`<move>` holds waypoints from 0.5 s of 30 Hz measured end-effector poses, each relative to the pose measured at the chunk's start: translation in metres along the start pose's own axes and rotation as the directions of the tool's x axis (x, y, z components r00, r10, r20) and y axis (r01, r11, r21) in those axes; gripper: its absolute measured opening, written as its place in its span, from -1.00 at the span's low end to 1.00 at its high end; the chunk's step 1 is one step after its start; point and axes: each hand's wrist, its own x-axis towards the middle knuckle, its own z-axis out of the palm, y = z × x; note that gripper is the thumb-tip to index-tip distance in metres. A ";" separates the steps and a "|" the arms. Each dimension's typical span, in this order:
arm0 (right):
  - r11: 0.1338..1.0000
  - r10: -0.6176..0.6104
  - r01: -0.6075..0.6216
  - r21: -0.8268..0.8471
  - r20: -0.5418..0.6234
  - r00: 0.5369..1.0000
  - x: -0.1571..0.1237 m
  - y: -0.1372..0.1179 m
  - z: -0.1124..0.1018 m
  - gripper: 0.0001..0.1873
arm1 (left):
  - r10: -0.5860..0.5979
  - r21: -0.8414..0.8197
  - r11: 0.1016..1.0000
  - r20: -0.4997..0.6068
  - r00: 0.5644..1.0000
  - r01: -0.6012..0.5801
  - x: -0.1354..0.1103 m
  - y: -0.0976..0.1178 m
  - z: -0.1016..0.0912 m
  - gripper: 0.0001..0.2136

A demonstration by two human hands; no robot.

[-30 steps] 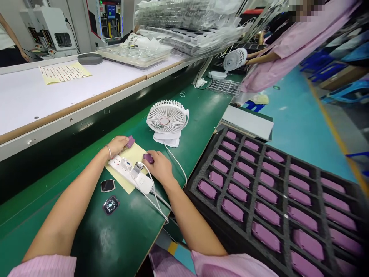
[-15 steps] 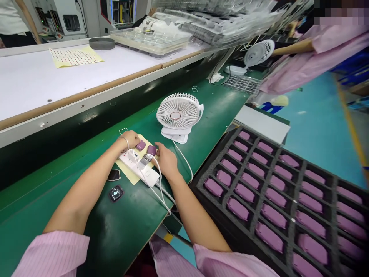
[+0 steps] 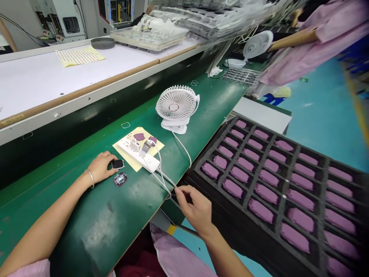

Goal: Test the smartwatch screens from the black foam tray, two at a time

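My left hand (image 3: 100,168), with a bangle at its wrist, has its thumb and index finger closed around the edges of a dark-screened watch face (image 3: 117,164) on the green bench. Just below it lies a second watch face (image 3: 120,179) with a lit dial. My right hand (image 3: 196,206) is at the bench's front edge. Its thumb and index finger are pinched at a white cable (image 3: 167,179) that runs from the power strip (image 3: 129,151). Two small purple pieces, one of them a purple piece (image 3: 139,136) at the left, lie on yellow paper (image 3: 118,148) beside the strip.
A white clip fan (image 3: 176,107) stands behind the strip, its cord trailing forward. At right is a black foam tray (image 3: 219,184) of purple pieces in compartments. A raised white shelf (image 3: 31,84) runs along the back. A co-worker's pink sleeve (image 3: 331,23) shows upper right.
Both hands have left the purple pieces by the strip. My left hand has moved down-left to the dark watch face; my right hand has moved down-right to the cable. The view has shifted slightly.
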 end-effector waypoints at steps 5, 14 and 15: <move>0.999 0.041 -0.041 -0.006 0.049 0.998 -0.015 -0.009 0.006 -0.90 | -0.107 -0.045 0.994 -0.211 0.972 0.099 0.016 0.011 -0.002 -0.70; 0.989 0.147 -0.142 -0.043 0.124 0.981 -0.021 -0.002 0.011 -0.92 | -0.119 -0.135 0.987 -0.284 0.951 0.084 0.122 0.053 -0.028 -0.70; 0.988 0.151 -0.146 -0.044 0.137 0.979 -0.026 0.000 0.012 -0.92 | -0.106 -0.154 0.986 -0.264 0.959 0.066 0.129 0.054 -0.028 -0.70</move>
